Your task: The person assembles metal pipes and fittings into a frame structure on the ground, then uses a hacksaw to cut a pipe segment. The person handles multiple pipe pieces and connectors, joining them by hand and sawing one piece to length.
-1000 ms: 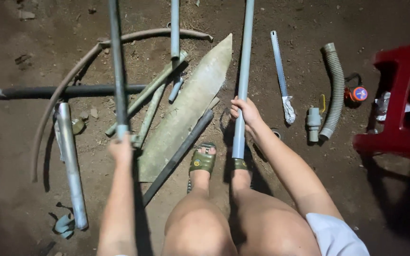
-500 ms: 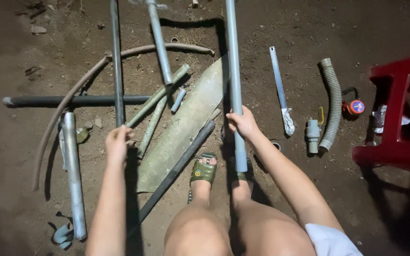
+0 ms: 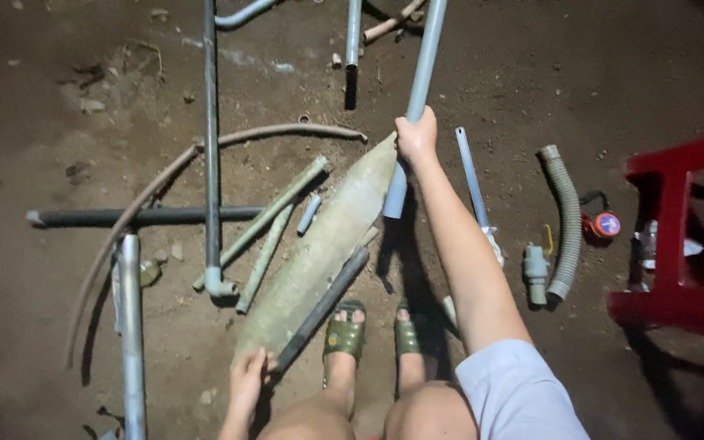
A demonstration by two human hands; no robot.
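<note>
Head view showed the right hand (image 3: 415,137) clenched around a long grey plastic pipe (image 3: 417,98), while the left hand (image 3: 248,381) gripped a black rod's (image 3: 323,308) lower end.

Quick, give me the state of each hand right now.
Left hand: resting on the near end of the dark pipe; whether it is closed cannot be told.
Right hand: closed around the grey pipe.

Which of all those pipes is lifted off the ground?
The light blue-grey pipe gripped in the right hand: its lower end hangs free above the dirt floor and casts a shadow, while the other pipes lie flat on it.
</note>
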